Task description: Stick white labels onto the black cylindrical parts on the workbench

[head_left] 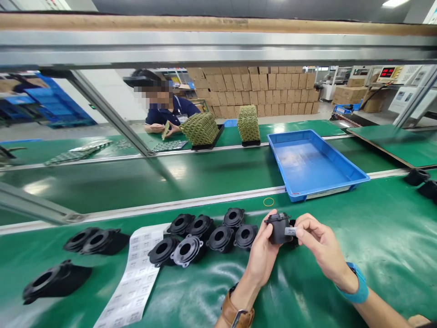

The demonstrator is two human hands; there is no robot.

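Observation:
My left hand [262,255] is closed around a black plastic housing [279,228], held above the green mat. Between the thumb and fingers of my right hand [317,243] is one end of a small silvery label [291,231]; its other end lies against the side of the housing. To the left several more black housings [221,238] stand in a cluster, ring openings up. Beside them a white sheet of printed labels [138,273] runs toward the front edge, partly under the cluster. Further left lie a few other housings [56,281].
A blue tray [317,182] straddles the rail ahead. Near it lies a yellow rubber band [268,202]. Across the belt a co-worker [170,109] handles a part beside stacked yellow-green pieces [201,130]. A metal frame post [112,114] slants at left; more housings [417,176] sit far right.

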